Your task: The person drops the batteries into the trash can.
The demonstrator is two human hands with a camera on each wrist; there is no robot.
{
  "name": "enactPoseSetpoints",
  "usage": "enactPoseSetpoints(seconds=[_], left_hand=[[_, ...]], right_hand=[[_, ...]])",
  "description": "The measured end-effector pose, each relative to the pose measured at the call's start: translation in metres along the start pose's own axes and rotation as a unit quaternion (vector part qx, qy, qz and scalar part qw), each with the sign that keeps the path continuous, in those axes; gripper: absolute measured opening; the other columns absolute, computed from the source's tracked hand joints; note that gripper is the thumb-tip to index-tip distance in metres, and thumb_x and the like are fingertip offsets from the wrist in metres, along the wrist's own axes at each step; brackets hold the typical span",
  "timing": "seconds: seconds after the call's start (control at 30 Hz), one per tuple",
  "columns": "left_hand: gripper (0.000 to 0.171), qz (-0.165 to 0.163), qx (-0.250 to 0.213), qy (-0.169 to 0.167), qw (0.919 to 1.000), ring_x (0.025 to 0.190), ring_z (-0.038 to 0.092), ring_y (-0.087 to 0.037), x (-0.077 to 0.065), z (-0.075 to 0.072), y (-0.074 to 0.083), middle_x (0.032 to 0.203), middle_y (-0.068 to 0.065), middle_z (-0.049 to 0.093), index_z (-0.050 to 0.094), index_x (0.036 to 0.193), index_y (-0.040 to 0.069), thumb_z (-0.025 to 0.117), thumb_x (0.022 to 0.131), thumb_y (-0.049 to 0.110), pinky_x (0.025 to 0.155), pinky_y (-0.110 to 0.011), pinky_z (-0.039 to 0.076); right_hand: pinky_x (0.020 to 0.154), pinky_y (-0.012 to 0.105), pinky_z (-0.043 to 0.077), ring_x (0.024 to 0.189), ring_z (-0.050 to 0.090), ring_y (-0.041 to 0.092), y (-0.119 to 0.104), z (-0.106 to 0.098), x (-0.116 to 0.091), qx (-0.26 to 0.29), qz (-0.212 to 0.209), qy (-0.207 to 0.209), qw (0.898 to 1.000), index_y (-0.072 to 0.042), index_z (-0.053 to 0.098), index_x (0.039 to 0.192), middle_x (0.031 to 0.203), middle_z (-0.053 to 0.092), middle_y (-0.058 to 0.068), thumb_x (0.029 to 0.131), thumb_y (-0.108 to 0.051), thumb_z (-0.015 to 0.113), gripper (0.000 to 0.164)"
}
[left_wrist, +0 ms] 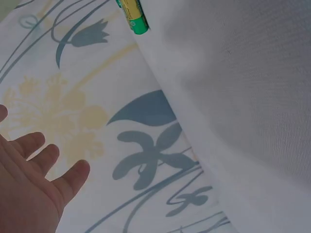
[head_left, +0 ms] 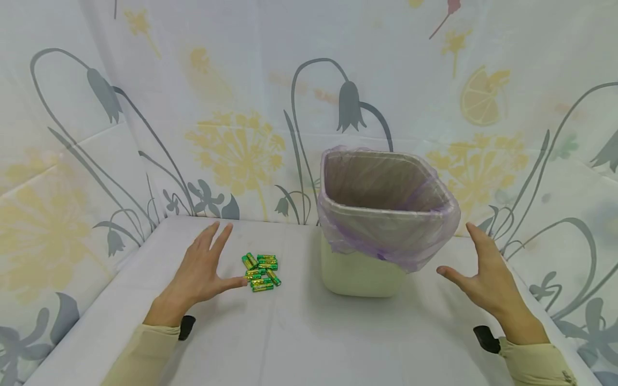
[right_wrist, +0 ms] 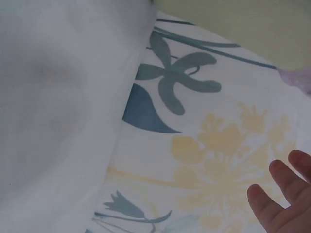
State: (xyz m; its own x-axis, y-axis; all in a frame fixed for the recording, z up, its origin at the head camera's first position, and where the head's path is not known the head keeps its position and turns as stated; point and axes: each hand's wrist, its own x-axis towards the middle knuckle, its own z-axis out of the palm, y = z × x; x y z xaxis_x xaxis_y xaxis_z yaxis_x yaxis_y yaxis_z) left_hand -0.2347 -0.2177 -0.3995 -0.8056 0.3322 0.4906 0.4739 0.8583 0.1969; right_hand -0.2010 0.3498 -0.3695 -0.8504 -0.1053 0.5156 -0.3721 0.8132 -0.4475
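Note:
Several green and gold batteries (head_left: pixel 263 272) lie in a loose cluster on the white table. My left hand (head_left: pixel 200 268) is held just left of them with fingers spread, its thumb tip by the cluster's edge in the head view; contact cannot be told. In the left wrist view one battery (left_wrist: pixel 134 17) shows at the top, apart from the fingers. A cream bin (head_left: pixel 359 271) stands right of the batteries, its rim covered by a translucent purple bin bag (head_left: pixel 386 233). To the right of the bin, my right hand (head_left: pixel 487 279) is spread and holds nothing.
A white cloth covers the table (head_left: pixel 289 338). Behind and at both sides hangs a white curtain (head_left: pixel 241 80) printed with grey flowers and yellow blooms. A dark strap piece shows at each wrist, below the sleeves' cuffs.

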Motion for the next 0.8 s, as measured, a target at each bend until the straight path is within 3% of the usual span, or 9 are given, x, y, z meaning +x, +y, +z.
enactPoseSetpoints(seconds=[0.07,0.13,0.23,0.33,0.43,0.57,0.8], left_hand=[[0.12,-0.005,-0.01,-0.01,0.9999,0.133,0.026,-0.046,0.0,0.0,0.001,0.151,-0.025,0.021,0.017,0.154,0.016,0.081,0.062,0.061,0.1,-0.062,0.029],[0.119,-0.013,-0.018,-0.022,0.9995,0.133,0.028,-0.046,0.0,0.0,0.002,0.152,-0.024,0.022,0.017,0.154,0.016,0.081,0.063,0.06,0.099,-0.061,0.032],[0.116,-0.022,-0.029,-0.035,0.9987,0.132,0.03,-0.044,0.0,0.001,0.004,0.152,-0.022,0.022,0.018,0.153,0.016,0.08,0.065,0.059,0.098,-0.06,0.035],[0.112,-0.031,-0.041,-0.048,0.9975,0.133,0.031,-0.043,0.0,0.001,0.006,0.152,-0.021,0.023,0.021,0.153,0.015,0.079,0.067,0.059,0.098,-0.059,0.037],[0.107,-0.041,-0.054,-0.063,0.9957,0.133,0.031,-0.042,0.0,0.001,0.008,0.151,-0.02,0.025,0.025,0.151,0.014,0.078,0.069,0.057,0.097,-0.058,0.037],[0.1,-0.052,-0.069,-0.084,0.9927,0.132,0.032,-0.042,-0.001,0.003,0.011,0.15,-0.02,0.028,0.029,0.15,0.013,0.077,0.073,0.053,0.097,-0.058,0.037],[0.087,-0.05,-0.088,-0.108,0.9891,0.131,0.036,-0.04,0.0,0.006,0.014,0.147,-0.018,0.034,0.037,0.146,0.014,0.077,0.076,0.046,0.096,-0.058,0.039]], right_hand=[[0.111,0.053,0.018,0.136,0.023,0.047,-0.003,0.001,0.0,0.026,-0.006,0.016,1.0,-0.015,0.014,0.154,0.153,0.022,0.023,0.074,-0.022,0.083,0.105],[0.112,0.034,0.022,0.136,0.029,0.035,-0.005,0.001,0.0,0.052,-0.016,0.033,0.998,-0.017,0.018,0.154,0.151,0.027,0.022,0.073,-0.014,0.083,0.104],[0.099,0.007,0.024,0.132,0.036,0.011,-0.009,0.001,0.001,0.085,-0.036,0.056,0.994,-0.019,0.024,0.152,0.148,0.035,0.017,0.07,-0.004,0.083,0.103],[0.097,0.007,0.03,0.128,0.036,-0.003,-0.015,-0.001,0.003,0.129,-0.051,0.059,0.989,-0.018,0.026,0.151,0.148,0.036,0.007,0.07,0.003,0.081,0.1],[0.097,0.01,0.034,0.128,0.04,0.002,-0.024,-0.003,0.005,0.172,-0.074,0.059,0.981,-0.012,0.025,0.151,0.147,0.036,0.002,0.074,0.008,0.076,0.094],[0.097,0.014,0.037,0.129,0.042,0.008,-0.037,-0.005,0.007,0.232,-0.1,0.054,0.966,-0.005,0.024,0.15,0.146,0.037,0.005,0.082,0.008,0.069,0.082],[0.096,0.016,0.039,0.125,0.046,0.011,-0.058,-0.007,0.008,0.307,-0.093,0.043,0.946,-0.003,0.025,0.149,0.143,0.038,0.01,0.087,0.006,0.064,0.074]])
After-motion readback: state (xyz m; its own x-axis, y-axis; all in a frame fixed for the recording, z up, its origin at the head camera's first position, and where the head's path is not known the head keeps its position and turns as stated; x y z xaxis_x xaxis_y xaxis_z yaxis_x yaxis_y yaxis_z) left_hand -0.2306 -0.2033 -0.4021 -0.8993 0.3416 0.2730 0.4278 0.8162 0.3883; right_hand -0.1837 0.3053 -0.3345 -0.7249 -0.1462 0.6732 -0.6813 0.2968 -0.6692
